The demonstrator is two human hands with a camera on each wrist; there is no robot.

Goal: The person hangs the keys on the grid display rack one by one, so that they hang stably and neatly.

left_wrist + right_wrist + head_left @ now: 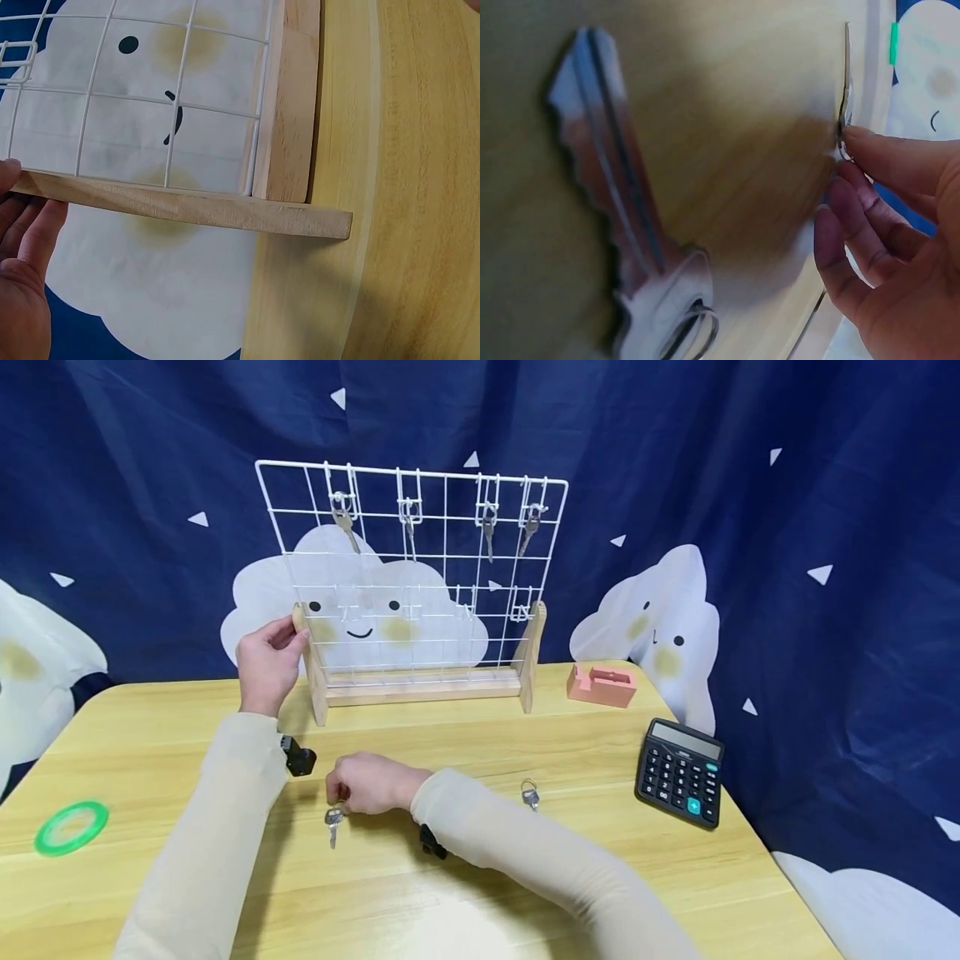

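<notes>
On the left side of a white wire grid rack (444,516), my left hand (268,667) grips the wooden side post (313,672); thumb and fingers lie on opposite faces of it in the left wrist view. My right hand (375,783) is low over the table in front of the rack. Its thumb and fingertips pinch a small key (333,827) at the ring end, the blade pointing toward me. Another key (530,796) with a ring lies on the table beside my right sleeve. Close to the camera in the right wrist view, a toothed key (622,180) shows large and blurred.
Several keys hang from hooks on the grid's upper row, one of them a key (345,525) at the left. Lower hooks (521,612) carry nothing. A pink holder (602,686), a black calculator (681,772) and a green tape ring (47,841) are on the wooden table (360,902).
</notes>
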